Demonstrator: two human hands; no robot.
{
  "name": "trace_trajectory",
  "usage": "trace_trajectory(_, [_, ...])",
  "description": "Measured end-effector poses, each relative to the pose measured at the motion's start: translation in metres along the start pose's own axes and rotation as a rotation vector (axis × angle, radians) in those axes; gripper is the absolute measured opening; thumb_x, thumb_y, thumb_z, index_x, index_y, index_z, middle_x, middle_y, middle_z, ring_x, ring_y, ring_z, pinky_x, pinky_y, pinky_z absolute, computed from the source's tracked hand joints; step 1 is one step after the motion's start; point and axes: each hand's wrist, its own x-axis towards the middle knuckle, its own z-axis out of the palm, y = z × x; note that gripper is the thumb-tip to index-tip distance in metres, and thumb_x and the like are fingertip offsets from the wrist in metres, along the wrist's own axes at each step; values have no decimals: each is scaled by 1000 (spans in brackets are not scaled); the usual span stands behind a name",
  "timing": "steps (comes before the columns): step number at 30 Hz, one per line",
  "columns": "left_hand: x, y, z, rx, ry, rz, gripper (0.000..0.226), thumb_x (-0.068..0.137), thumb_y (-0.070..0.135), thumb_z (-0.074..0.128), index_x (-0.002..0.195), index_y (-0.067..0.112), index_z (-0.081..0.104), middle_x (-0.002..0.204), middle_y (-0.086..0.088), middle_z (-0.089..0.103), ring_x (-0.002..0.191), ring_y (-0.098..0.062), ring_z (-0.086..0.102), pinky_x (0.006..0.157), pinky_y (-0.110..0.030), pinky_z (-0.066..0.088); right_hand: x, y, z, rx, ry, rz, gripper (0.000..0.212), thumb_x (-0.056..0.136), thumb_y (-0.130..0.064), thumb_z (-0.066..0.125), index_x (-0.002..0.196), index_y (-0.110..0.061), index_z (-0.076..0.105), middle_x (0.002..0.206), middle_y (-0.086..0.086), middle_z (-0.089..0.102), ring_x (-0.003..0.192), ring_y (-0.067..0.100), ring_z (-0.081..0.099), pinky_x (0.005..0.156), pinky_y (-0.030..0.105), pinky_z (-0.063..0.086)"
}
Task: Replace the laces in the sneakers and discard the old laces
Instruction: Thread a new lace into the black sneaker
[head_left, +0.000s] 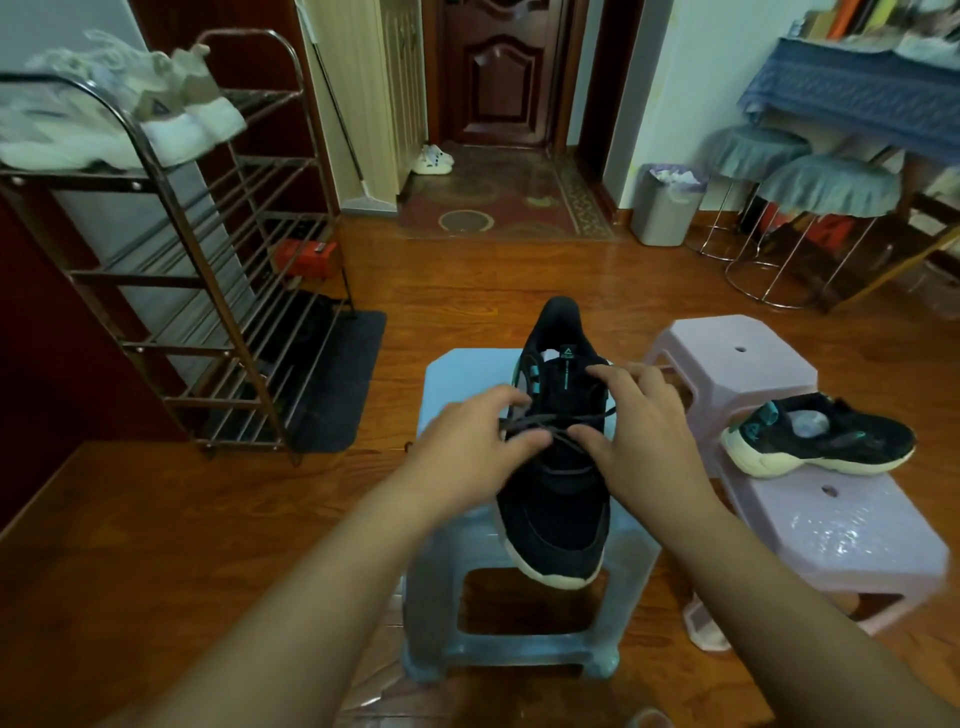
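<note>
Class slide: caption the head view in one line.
Both hands, left and right, pinch the dark lace on a black sneaker atop a blue stool.

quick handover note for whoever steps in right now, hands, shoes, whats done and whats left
Left hand and right hand: each pinches the lace over the shoe on the blue stool.
Second shoe lies on the pink stool; whether it is laced, cannot tell.
Bin stands across the floor.
Done: unclear.
Left: finish this lace, check the second shoe, bin old laces.
</note>
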Motion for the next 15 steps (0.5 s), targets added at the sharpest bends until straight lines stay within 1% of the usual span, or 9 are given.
trace_trajectory(1, [0, 4, 10, 106, 5, 28, 32, 95, 47, 67, 122, 35, 55, 96, 7, 67, 85, -13, 65, 72, -34, 57, 1, 1, 0, 7, -1, 4, 67, 86, -29, 78, 145, -22, 47, 140, 3, 43, 130, 26, 40, 105, 39, 39])
trace_trajectory(2, [3, 6, 15, 157, 64, 48, 26, 96, 43, 67, 117, 34, 55, 93, 9, 65, 89, -16, 65, 74, -36, 55, 1, 1, 0, 11, -2, 5, 67, 86, -29, 78, 144, -22, 47, 140, 3, 43, 130, 26, 41, 106, 39, 40])
trace_trajectory(4, [10, 3, 13, 195, 157, 64, 10, 97, 37, 65, 102, 31, 58, 87, 8, 63, 89, -22, 64, 73, -37, 53, 1, 2, 0, 21, -7, 5, 67, 85, -29, 79, 144, -21, 47, 141, 3, 43, 130, 26, 43, 106, 39, 41])
trace_trajectory(7, [14, 4, 7, 232, 130, 87, 11, 98, 32, 64, 89, 31, 59, 83, 9, 64, 86, -23, 65, 69, -34, 48, 1, 2, -1, 36, -7, 10, 68, 85, -29, 79, 144, -22, 46, 140, 2, 44, 129, 24, 44, 103, 35, 40])
trace_trajectory(8, [14, 4, 3, 236, 141, 62, 12, 99, 32, 63, 87, 32, 59, 83, 9, 63, 82, -21, 65, 65, -32, 46, 1, 3, -1, 40, -12, 20, 68, 86, -31, 78, 144, -23, 46, 140, 2, 44, 130, 24, 43, 103, 34, 40])
trace_trajectory(10, [16, -2, -20, 182, 237, -60, 12, 100, 32, 64, 88, 32, 62, 82, 9, 65, 72, -17, 64, 60, -29, 45, 3, 4, -3, 48, -21, 42, 68, 86, -34, 78, 144, -26, 45, 140, 1, 45, 130, 23, 42, 103, 35, 40])
trace_trajectory(11, [17, -9, -35, 158, 293, -119, 12, 99, 31, 65, 87, 31, 62, 82, 7, 65, 73, -17, 64, 61, -31, 46, 3, 5, -4, 51, -23, 53, 68, 86, -35, 78, 144, -28, 44, 139, 1, 45, 130, 23, 42, 102, 35, 40])
trace_trajectory(13, [15, -28, -62, 133, 364, -183, 16, 96, 29, 69, 82, 26, 63, 82, 4, 67, 80, -21, 65, 71, -37, 53, 3, 5, -4, 60, -32, 61, 67, 86, -38, 77, 144, -31, 43, 137, 0, 47, 129, 23, 41, 100, 36, 40])
trace_trajectory(15, [10, -39, -69, 122, 339, -214, 19, 94, 29, 71, 77, 25, 63, 79, 1, 67, 81, -23, 64, 79, -43, 57, 2, 3, -4, 54, -44, 56, 67, 87, -39, 76, 145, -32, 42, 137, 1, 48, 129, 24, 42, 99, 38, 41])
